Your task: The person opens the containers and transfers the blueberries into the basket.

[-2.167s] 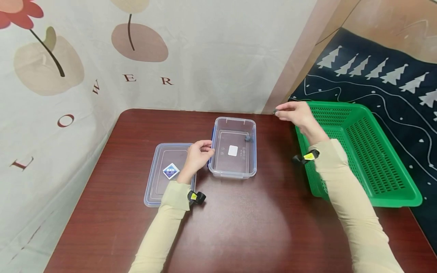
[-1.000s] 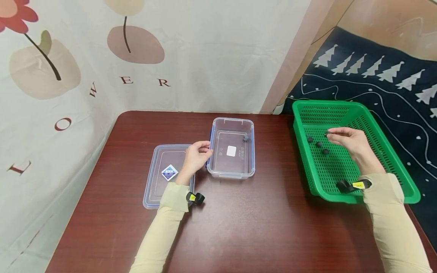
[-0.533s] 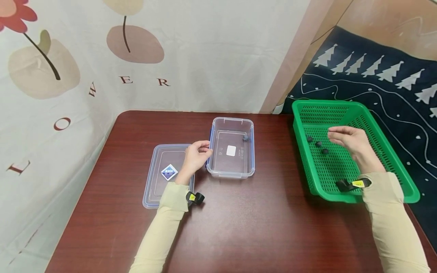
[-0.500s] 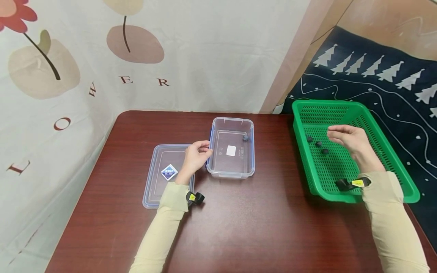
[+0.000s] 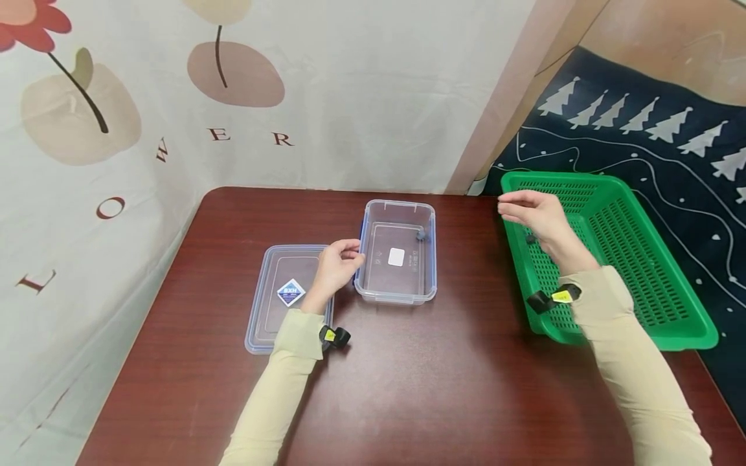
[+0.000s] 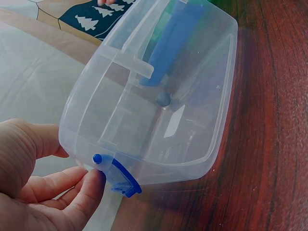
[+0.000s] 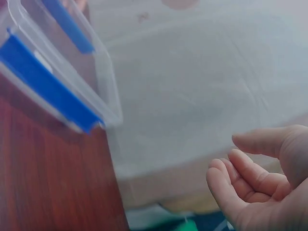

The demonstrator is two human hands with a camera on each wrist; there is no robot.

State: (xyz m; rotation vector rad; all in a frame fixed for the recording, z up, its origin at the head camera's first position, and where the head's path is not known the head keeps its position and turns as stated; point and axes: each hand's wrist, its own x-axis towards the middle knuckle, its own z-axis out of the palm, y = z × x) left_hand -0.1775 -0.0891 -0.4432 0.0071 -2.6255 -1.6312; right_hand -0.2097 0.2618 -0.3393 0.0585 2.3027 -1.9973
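Note:
In the head view, my left hand (image 5: 335, 272) holds the left edge of a clear plastic food container (image 5: 396, 298), thumb and fingers at its blue latch (image 6: 124, 179) in the left wrist view. Inside the container sits a small dark blue ball (image 5: 421, 235) that looks like a blueberry. My right hand (image 5: 544, 223) hovers over the near-left rim of a green basket (image 5: 670, 278). The right wrist view shows its thumb and loosely bent fingers (image 7: 224, 192) apart, with nothing between them. A similar dark ball (image 5: 531, 239) shows in the basket below that hand, which hides others.
The container's clear lid (image 5: 274, 272) with a blue and white sticker lies left of it, partly under my left hand. A brown wooden table (image 5: 408, 388) carries everything. A pale printed curtain (image 5: 379, 97) stands behind, and dark tree-patterned cloth (image 5: 629, 142) lies beyond the basket.
My right hand carried a dark ball to the basket, let it go among others there, and has since moved left and up without it. The left hand stays at the container.

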